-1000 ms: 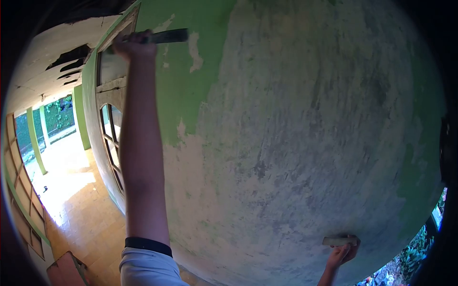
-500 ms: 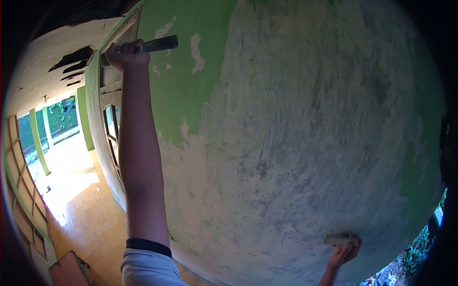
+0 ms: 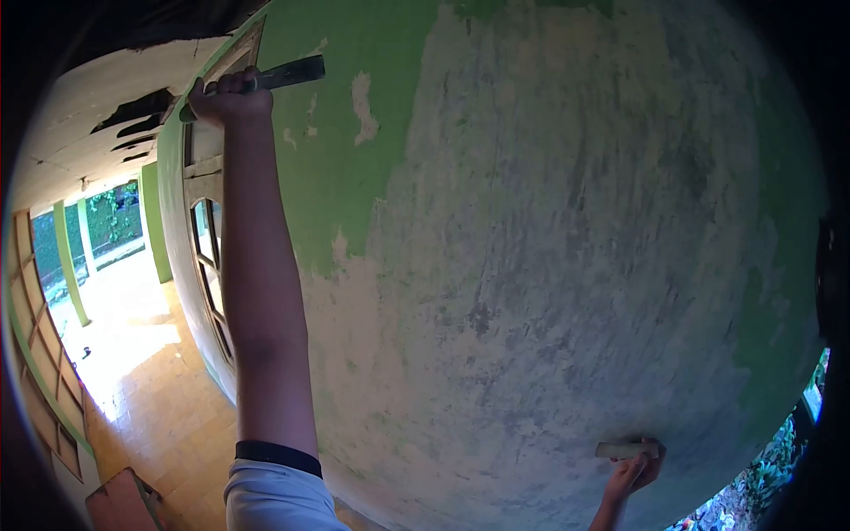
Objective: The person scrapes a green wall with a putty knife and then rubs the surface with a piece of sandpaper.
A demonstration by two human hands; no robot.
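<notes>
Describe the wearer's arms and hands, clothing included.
Left arm: pale grey-blue sleeve ending in a dark band; forearm bare. Left hand: no glove. Right hand: also ungloved, with a bare wrist; any sleeve on that side is out of frame.

Sunlight point(image 3: 133, 332) falls on the tiled floor point(image 3: 181, 389) at your eight o'clock. You have a holed ceiling point(image 3: 75, 111) at ten.

Hands point(image 3: 232, 104) gripping scraper point(image 3: 297, 73) and block point(image 3: 622, 450), patchy green wall point(image 3: 531, 248)
</notes>
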